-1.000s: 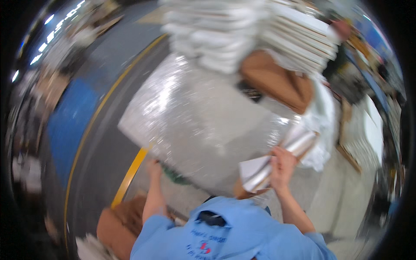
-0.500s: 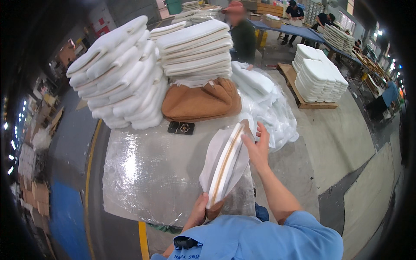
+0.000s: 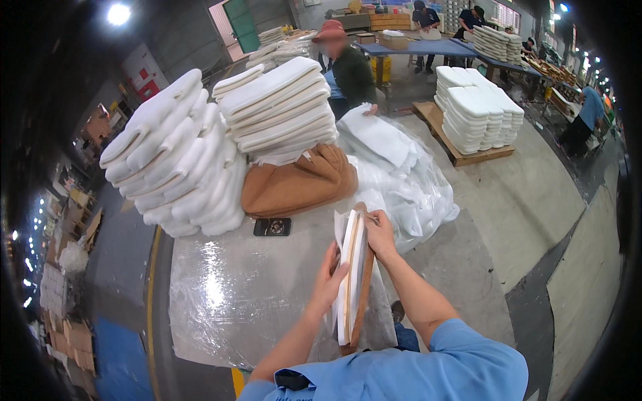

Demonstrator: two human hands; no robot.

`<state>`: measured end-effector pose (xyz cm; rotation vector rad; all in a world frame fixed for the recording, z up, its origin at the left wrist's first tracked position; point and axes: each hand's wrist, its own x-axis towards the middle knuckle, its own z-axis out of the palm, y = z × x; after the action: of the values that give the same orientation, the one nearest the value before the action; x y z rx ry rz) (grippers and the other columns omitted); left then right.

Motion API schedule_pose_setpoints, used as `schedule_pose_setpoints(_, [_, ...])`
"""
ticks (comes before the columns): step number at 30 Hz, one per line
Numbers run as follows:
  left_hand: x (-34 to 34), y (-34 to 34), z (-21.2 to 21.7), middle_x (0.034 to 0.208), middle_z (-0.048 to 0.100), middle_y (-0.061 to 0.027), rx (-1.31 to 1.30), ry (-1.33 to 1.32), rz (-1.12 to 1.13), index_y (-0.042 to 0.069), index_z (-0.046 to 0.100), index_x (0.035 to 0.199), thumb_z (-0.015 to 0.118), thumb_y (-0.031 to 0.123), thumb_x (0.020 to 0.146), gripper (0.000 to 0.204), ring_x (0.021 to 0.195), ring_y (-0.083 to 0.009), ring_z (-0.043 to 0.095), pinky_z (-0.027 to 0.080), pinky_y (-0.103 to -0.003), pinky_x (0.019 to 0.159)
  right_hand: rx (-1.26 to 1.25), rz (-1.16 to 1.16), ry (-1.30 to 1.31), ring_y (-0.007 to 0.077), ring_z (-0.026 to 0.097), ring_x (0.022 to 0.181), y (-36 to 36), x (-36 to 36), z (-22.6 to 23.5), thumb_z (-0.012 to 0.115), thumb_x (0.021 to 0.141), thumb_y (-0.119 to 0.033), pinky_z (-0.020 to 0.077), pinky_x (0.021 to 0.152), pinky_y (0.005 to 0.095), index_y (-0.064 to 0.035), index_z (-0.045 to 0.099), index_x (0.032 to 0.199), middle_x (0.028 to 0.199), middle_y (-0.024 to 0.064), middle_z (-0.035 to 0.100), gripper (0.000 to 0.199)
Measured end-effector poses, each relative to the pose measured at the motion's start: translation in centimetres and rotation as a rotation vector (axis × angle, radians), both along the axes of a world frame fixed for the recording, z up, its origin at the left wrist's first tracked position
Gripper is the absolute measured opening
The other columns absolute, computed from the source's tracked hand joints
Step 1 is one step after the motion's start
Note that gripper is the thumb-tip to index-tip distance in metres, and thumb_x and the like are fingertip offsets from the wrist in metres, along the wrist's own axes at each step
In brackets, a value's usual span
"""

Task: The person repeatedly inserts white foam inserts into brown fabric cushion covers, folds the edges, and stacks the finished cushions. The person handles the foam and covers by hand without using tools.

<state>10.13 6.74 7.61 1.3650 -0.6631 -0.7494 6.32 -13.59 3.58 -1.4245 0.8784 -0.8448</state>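
Note:
A long layered cushion (image 3: 349, 277) with white padding and a tan strip down its middle stands on edge near the table's front right. Brown fabric (image 3: 362, 301) runs along its right side, and thin whitish cloth lies along the left. My left hand (image 3: 328, 277) grips the cushion's left side, thumb across the padding. At the far end, my right hand (image 3: 381, 235) pinches the brown fabric; its fingertips are partly hidden. A finished-looking brown cushion (image 3: 297, 180) lies beyond, with a black phone (image 3: 272, 227) in front of it.
Tall stacks of white pads (image 3: 170, 157) and flatter pads (image 3: 277, 110) rise at the table's back. Clear plastic wrapping (image 3: 418, 200) bulges at right. A co-worker in a red hat (image 3: 351, 73) touches white sheeting there. White pads on a pallet (image 3: 461, 157) stand farther right.
My left hand has moved up from the cushion's near end to its side. My right hand has closed on the brown fabric. The cushion has turned more upright, and the head view has shifted.

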Motion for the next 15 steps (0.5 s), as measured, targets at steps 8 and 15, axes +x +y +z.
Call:
schedule_pose_setpoints(8, [7.3,-13.6,-0.1,0.141,0.064,-0.0231,0.224,-0.531,0.048,0.004,0.059,0.145,0.063,0.005,0.091,0.054,0.128,-0.0355,0.063,0.048,-0.039,0.111,-0.156,0.069,0.117,0.0161,0.066,0.094,-1.5,-1.3,0.9,0.066,0.098,-0.013,0.0527,0.082,0.0338,-0.0013,0.068,0.107,0.094,0.0115,0.074,0.016])
schedule_pose_setpoints(15, [7.3,-15.6,-3.1,0.138,0.067,-0.0205,0.194,-0.508,-0.035,0.003,0.059,0.144,0.055,0.003,0.091,0.052,0.131,-0.0336,0.062,0.046,-0.040,0.113,-0.595,0.089,0.138,0.0380,0.069,0.096,-3.9,-2.0,2.7,0.066,0.087,-0.008,0.0565,0.086,0.0461,-0.0072,0.071,0.110,0.109,0.0185,0.068,0.024])
